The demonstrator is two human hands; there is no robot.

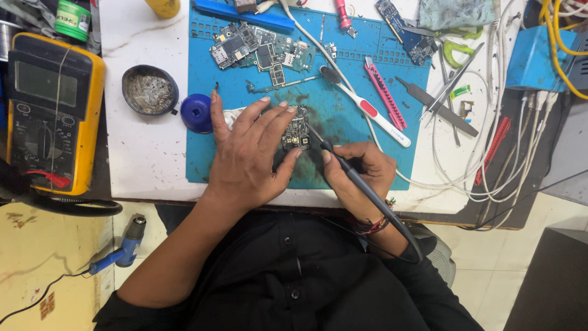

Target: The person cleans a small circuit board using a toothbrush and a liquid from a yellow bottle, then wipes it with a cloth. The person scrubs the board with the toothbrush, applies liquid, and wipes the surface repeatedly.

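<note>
Circuit board [297, 130], small & dark, is pinned flat on the blue mat [361, 132] at bench centre by the left hand [248, 153], its grip spread, fingertips pressed on the board's left edge. Soldering iron [358, 178] is pinched like a pen in the right hand [361, 175], grip closed round it, tip at the board's lower right. Round dark tin [149, 90] w/ silvery wire wool is seen left of the mat, blue cap [196, 113] beside it, yellow multimeter [52, 110] far left.
</note>
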